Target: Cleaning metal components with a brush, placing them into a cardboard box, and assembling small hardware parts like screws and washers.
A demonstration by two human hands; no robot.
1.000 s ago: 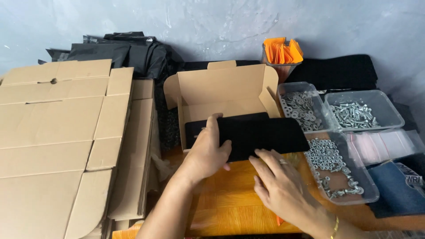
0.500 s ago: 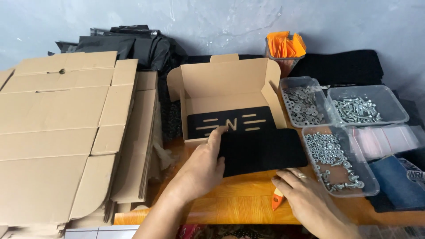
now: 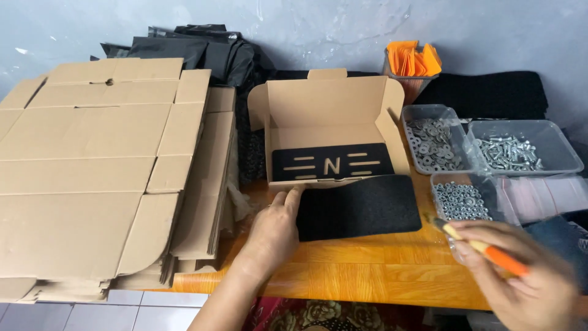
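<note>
My left hand (image 3: 274,232) rests flat on the wooden table (image 3: 343,273), its fingers touching the left edge of a black textured mat (image 3: 361,207) that lies in front of an open cardboard box (image 3: 331,110). Inside the box lies a black metal plate (image 3: 332,163) with cut-out slots and a letter. At the lower right my right hand (image 3: 527,279) holds an orange-handled tool (image 3: 484,247) with a yellowish tip, angled up to the left and blurred.
A tall stack of flat cardboard blanks (image 3: 92,165) fills the left. Clear tubs of washers (image 3: 433,140), bolts (image 3: 511,151) and nuts (image 3: 462,199) stand at the right, with clear bags (image 3: 551,195) beside them. Orange pieces in a cup (image 3: 413,61) and black bags (image 3: 196,52) sit at the back.
The black mat has come out of the box and down onto the table, uncovering the slotted plate. My right hand left the mat, moved right and picked up the orange tool.
</note>
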